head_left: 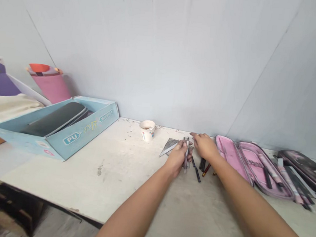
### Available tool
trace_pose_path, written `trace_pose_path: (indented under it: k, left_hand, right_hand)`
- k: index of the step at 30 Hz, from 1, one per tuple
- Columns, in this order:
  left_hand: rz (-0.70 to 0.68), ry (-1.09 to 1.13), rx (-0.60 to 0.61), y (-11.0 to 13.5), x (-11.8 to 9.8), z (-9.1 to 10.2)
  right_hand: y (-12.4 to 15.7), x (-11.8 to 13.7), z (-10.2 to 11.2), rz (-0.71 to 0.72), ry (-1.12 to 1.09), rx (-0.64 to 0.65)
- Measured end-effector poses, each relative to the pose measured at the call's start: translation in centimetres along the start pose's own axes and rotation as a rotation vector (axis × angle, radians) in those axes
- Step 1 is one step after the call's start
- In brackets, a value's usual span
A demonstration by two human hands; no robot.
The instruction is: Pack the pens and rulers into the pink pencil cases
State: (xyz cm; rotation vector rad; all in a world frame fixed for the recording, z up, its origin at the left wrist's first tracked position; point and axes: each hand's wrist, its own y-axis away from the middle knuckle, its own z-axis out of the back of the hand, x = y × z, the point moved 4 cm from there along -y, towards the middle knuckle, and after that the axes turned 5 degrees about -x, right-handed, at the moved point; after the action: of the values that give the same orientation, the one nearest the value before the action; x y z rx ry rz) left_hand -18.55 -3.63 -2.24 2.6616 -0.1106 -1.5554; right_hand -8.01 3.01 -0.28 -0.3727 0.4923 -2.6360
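My left hand (177,157) is closed around a thin metal compass or pen-like tool (186,156), held upright over the white table (131,175). My right hand (204,144) reaches just beyond it, fingers curled and pointing left, near the tool's top; whether it grips anything is unclear. A clear set square (169,146) lies flat just left of the hands. Several dark pens and a red pencil (201,167) lie on the table under the right wrist. An open pink pencil case (250,164) sits to the right.
A small paper cup (147,129) stands near the back wall. A light blue cardboard box (71,131) holding dark flat cases lies at the left. A black pencil case (305,168) and loose pens lie at the far right. A pink roll (50,83) leans at back left.
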Motion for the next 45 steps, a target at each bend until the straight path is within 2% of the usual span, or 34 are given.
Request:
trace_pose_path:
  k: [1,4,6,8,11,14,16,19,21,23,25,27,31,35,42,45]
  left_hand:
    - [-0.016,0.04,-0.006,0.0,0.0,-0.1]
    - [-0.039,0.184,-0.027,0.2,0.0,-0.4]
    - [-0.032,0.255,-0.017,0.4,0.0,-0.8]
    - [-0.028,0.288,0.015,0.8,-0.1,-1.3]
    - [-0.039,0.287,0.072,1.4,-0.2,-1.9]
    - [-0.069,0.234,0.101,1.7,-0.4,-2.1]
    - [-0.103,0.156,0.091,1.8,-0.6,-2.1]
    - [-0.158,-0.021,0.049,1.8,-0.9,-1.9]
    - [-0.162,-0.113,0.041,1.8,-0.9,-1.9]
    - [-0.149,-0.152,0.051,1.8,-0.8,-2.0]
    - [-0.142,-0.169,0.059,1.8,-0.6,-2.0]
    - [-0.141,-0.187,0.064,1.7,-0.4,-2.0]
    - [-0.126,-0.222,0.078,1.5,0.0,-1.9]
    - [-0.13,-0.258,0.083,1.4,0.1,-1.8]
    - [-0.146,-0.283,0.102,1.5,0.1,-2.1]
    - [-0.143,-0.212,0.065,1.2,-0.2,-1.7]
  right_hand:
    - [0.4,-0.4,0.5,-0.067,-0.156,-0.04]
    - [2.9,-1.8,1.8,-0.346,-0.814,-0.14]
    - [5.1,-1.9,2.3,-0.469,-1.058,-0.123]
    - [7.3,-1.5,3.0,-0.492,-1.033,-0.081]
    - [9.6,-0.3,4.0,-0.381,-0.81,0.019]
    - [10.9,0.4,4.3,-0.298,-0.758,0.136]
    - [11.2,0.1,4.7,-0.309,-0.747,0.062]
    - [11.3,-1.1,5.5,-0.325,-0.665,-0.195]
    - [11.4,-1.9,5.9,-0.315,-0.694,-0.29]
    - [11.3,-2.6,5.7,-0.326,-0.825,-0.273]
    - [11.3,-3.2,5.3,-0.377,-0.939,-0.191]
    - [11.3,-3.7,5.0,-0.419,-0.978,-0.144]
    - [11.1,-4.2,5.3,-0.395,-1.054,-0.166]
    - [11.1,-4.5,5.0,-0.447,-1.092,-0.088]
    - [11.1,-4.6,4.8,-0.388,-1.092,-0.119]
    - [11.3,-4.9,5.7,-0.337,-0.871,-0.291]
